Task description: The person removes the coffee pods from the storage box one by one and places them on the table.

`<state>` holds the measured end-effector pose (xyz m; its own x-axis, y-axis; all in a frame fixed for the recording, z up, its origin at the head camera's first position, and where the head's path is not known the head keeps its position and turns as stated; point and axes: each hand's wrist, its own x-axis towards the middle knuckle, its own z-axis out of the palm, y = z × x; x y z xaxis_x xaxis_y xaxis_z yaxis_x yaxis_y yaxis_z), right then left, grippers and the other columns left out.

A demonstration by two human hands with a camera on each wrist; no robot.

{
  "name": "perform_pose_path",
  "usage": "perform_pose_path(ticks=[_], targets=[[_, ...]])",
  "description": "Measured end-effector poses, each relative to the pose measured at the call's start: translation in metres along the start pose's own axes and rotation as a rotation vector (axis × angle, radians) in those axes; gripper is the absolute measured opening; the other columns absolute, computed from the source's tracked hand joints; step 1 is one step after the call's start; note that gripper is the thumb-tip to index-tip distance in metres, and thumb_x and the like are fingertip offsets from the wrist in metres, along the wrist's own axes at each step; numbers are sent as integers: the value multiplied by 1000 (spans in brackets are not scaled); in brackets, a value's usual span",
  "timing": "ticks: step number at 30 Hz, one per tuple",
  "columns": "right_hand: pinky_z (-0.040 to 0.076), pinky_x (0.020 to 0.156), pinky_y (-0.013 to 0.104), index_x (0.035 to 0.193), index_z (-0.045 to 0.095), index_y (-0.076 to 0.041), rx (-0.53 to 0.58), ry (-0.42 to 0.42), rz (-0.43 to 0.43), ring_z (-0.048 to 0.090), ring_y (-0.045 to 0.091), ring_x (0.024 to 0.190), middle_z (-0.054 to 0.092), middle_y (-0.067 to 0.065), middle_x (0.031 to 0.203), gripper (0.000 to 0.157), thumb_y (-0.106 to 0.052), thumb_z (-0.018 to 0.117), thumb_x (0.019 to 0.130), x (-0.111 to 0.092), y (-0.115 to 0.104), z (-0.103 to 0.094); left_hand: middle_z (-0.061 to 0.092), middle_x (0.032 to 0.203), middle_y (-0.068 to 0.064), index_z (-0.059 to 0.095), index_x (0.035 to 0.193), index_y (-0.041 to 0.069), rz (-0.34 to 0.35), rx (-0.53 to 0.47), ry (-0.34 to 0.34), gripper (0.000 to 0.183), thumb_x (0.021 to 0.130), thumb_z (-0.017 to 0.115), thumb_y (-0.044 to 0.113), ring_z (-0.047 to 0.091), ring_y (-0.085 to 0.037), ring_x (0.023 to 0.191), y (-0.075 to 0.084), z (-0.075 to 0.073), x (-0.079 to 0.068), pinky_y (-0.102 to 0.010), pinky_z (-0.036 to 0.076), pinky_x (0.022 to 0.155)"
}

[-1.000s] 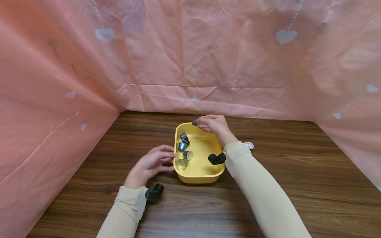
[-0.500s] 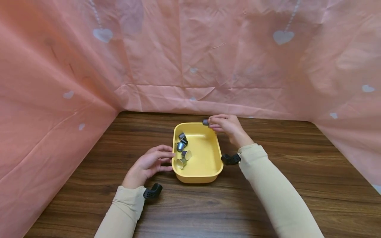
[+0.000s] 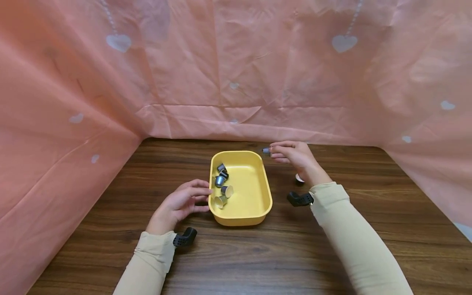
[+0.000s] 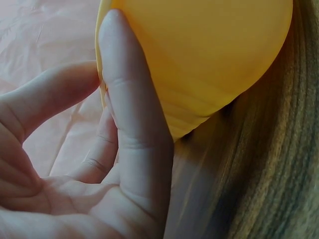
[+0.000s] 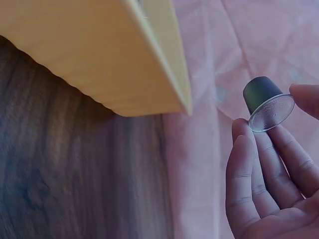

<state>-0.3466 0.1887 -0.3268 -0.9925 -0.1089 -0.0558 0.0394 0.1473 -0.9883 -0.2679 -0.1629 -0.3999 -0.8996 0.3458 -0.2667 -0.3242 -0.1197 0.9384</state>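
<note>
Fingers of the right hand, in the head view, pinch a small coffee capsule at their tips, outside the far right corner of the yellow tub; how high it is off the worktop is hard to tell. Nearer than those fingers, partly hidden by the wrist, lies what looks like a spare capsule. The left hand reaches the tub's left edge, and just past its fingertips several other capsules lie loosely along the inside wall. Pink cloth hangs beyond both hands.

In the left wrist view, the fingers are loose and fairly straight, touching the tub's rim and outer wall without wrapping round it, seemingly to steady it.

In the right wrist view, the thumb and fingertips grip the capsule by its flange. Its flat lid faces the palm; the tub's wall stands apart from the fingers.

The step in hand seems to be passing one capsule across the rim; which way, these views leave unsettled. The next move probably calls for a light pinch, the left fingers bracing the tub, and a release only just above the resting spot.
</note>
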Motion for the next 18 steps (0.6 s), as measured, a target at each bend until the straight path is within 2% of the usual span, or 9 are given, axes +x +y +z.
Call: perform_pose_path(ticks=[2,6,12,18], targets=[[63,92,24,143,60,8,17,4,-22,77,5,92,79,-15,94,50,-19,71,104,-3,-1,-5,64,116,-5,58,125,3,-1,1,0,21,105,62,9,68,-19,101,0,-1,-1,-34,64,85],[63,90,21,140,63,4,42,24,-32,78,5,92,80,-14,95,47,-21,74,102,-10,-3,-16,65,114,-5,58,124,4,-2,-1,-1,21,105,63,9,68,-20,100,1,-1,-2,-34,64,84],[63,91,21,125,72,-7,59,36,-26,79,6,94,81,-14,96,29,-22,76,101,-17,-5,-26,66,109,-4,57,121,4,2,-11,5,18,104,62,6,69,-18,97,2,-3,-2,-33,64,81],[63,91,21,122,73,-8,165,37,-6,79,6,93,82,-11,98,25,-19,78,100,-22,-2,-36,66,107,-4,56,123,3,-4,-20,3,19,104,61,5,69,-18,95,0,-4,-3,-33,64,80]])
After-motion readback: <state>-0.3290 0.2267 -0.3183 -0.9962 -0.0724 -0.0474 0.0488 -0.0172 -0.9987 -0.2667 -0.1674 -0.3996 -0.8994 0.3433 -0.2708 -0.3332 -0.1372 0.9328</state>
